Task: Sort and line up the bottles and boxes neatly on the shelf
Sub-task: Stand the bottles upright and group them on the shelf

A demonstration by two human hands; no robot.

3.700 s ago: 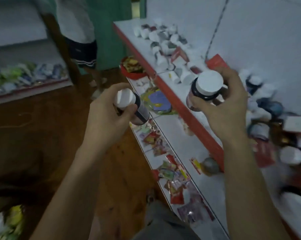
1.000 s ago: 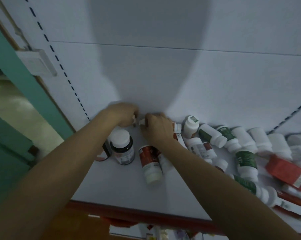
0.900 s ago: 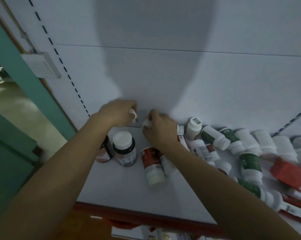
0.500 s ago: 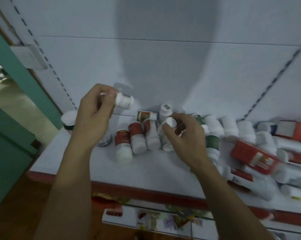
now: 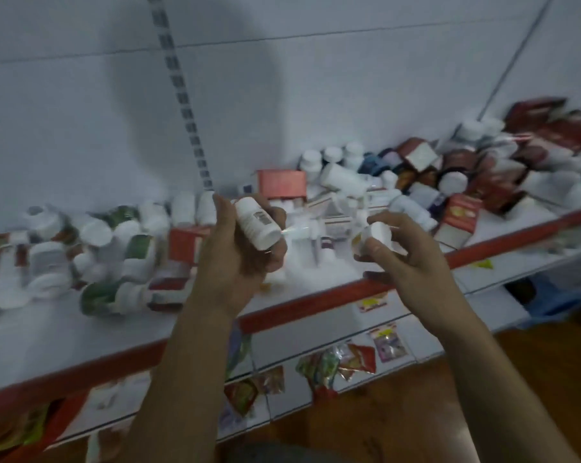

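Note:
My left hand (image 5: pixel 239 259) is closed around a small white bottle (image 5: pixel 257 223), held tilted above the front of the shelf. A second small white bottle (image 5: pixel 372 238) sits in my right hand (image 5: pixel 402 259), cap end toward me. Both hands hover over the white shelf (image 5: pixel 316 297) with its red front edge. Behind them lies a jumble of white bottles (image 5: pixel 92 248), some with green or red labels, mixed with red boxes (image 5: pixel 282 182). The view is blurred by motion.
Dark red boxes (image 5: pixel 496 168) and more bottles are heaped at the shelf's right end. A lower shelf (image 5: pixel 336 349) holds colourful sachets. A slotted upright (image 5: pixel 185 105) runs up the white back wall. Wooden floor lies below.
The view has swung right along the shelf. Both hands still hold their small white bottles and have dropped a little lower, toward the shelf's front edge.

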